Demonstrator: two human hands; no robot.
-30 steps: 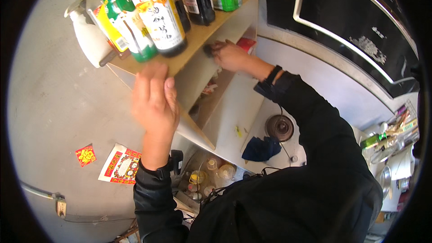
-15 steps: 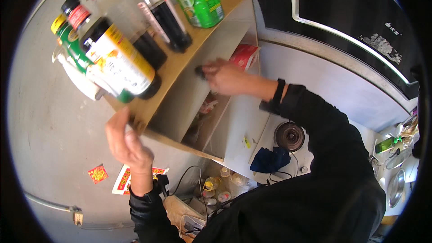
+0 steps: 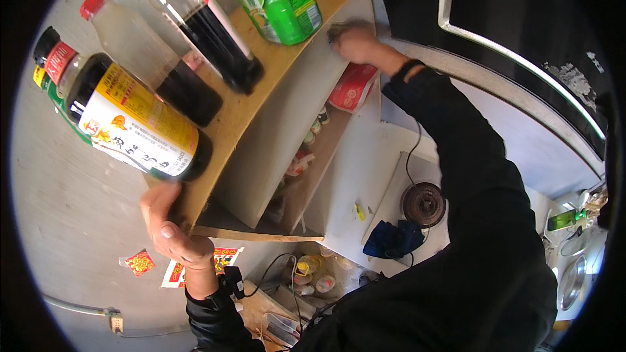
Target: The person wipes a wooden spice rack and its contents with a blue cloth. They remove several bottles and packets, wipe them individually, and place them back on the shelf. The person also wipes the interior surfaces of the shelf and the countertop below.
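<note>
up top, a bare tan wooden shelf crowded with bottles.

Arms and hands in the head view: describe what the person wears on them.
Both arms wear long black sleeves down to the wrists. The left hand is bare, with a small black device strapped at its wrist. The right hand is also bare, no glove; its cuff shows a thin orange edge.
</note>
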